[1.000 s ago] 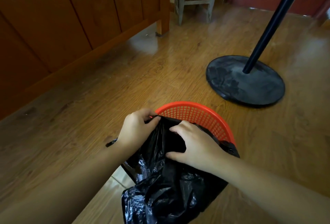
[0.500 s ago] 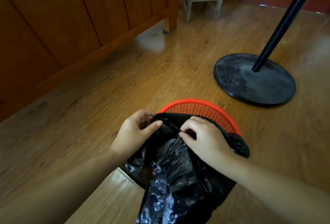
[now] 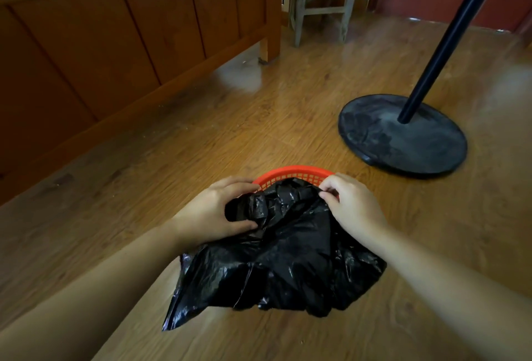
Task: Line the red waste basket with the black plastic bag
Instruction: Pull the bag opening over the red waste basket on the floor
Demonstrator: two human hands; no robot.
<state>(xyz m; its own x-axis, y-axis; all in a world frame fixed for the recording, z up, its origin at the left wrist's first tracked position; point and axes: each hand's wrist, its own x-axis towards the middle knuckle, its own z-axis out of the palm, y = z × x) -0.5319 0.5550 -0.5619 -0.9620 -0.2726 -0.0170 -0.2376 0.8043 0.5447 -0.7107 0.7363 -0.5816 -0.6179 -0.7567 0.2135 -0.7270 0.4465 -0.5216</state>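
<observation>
The red waste basket (image 3: pixel 293 174) stands on the wooden floor, and only its far mesh rim shows. A crumpled black plastic bag (image 3: pixel 288 262) lies over the rest of it and spills toward me. My left hand (image 3: pixel 214 212) grips the bag's edge at the basket's left rim, fingers curled into the plastic. My right hand (image 3: pixel 352 206) pinches the bag's edge at the right rim. The bag's mouth is bunched between both hands, and the basket's inside is hidden.
A black round stand base (image 3: pixel 403 136) with a slanted black pole (image 3: pixel 449 35) sits to the right beyond the basket. A wooden bed frame (image 3: pixel 115 44) runs along the left. A small wooden stool (image 3: pixel 322 0) stands at the back.
My hands have spread apart to the basket's left and right rims, pulling the bag's edge wider. The bag now covers more of the basket, and the view has shifted.
</observation>
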